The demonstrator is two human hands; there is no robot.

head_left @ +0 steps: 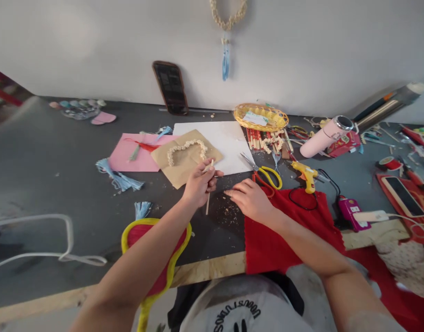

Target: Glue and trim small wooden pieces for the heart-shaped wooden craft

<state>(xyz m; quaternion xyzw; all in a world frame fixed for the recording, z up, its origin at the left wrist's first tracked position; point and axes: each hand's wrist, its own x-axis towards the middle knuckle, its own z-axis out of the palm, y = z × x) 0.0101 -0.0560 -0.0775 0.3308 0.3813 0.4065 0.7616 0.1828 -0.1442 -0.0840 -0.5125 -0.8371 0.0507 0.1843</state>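
My left hand is closed around a thin pale wooden stick, which pokes out above and below the fingers. Beside it, my right hand has its fingertips pressed together low over the dark table; whatever they pinch is too small to make out. Pale crumbs lie scattered between and below the hands. Just beyond my left hand, a curved string of cream-coloured bits rests on a brown paper square. Scissors with yellow and red handles lie beyond my right hand.
Red cloth lies under my right forearm. A yellow glue gun, a pink bottle and a woven basket stand to the right and back. Blue tassels and pink paper lie left. A phone leans on the wall.
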